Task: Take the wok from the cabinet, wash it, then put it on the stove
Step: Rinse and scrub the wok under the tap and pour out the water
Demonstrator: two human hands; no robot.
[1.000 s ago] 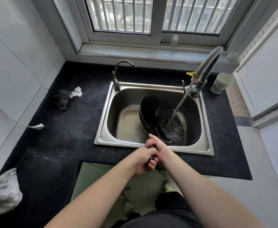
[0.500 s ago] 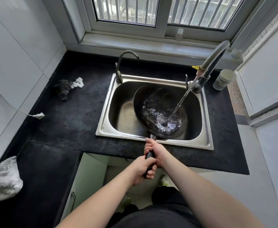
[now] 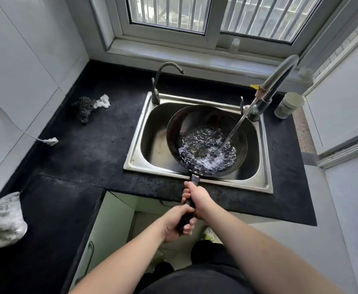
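Both forearms extended fwd, converging. Right hand (image 3: pixel 199 198) ahead, left hand (image 3: pixel 177 222) just behind; fingers of each curled tight round the wok handle (image 3: pixel 187 209).

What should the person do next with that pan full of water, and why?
Probably tilt the wok to pour the water into the sink. Both the left hand and right hand grip its handle, the tap stream is running in, and water already pools across its bottom.

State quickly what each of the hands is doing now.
Left hand: closed, gripping the wok handle.
Right hand: closed, gripping the same handle, nearer the wok.
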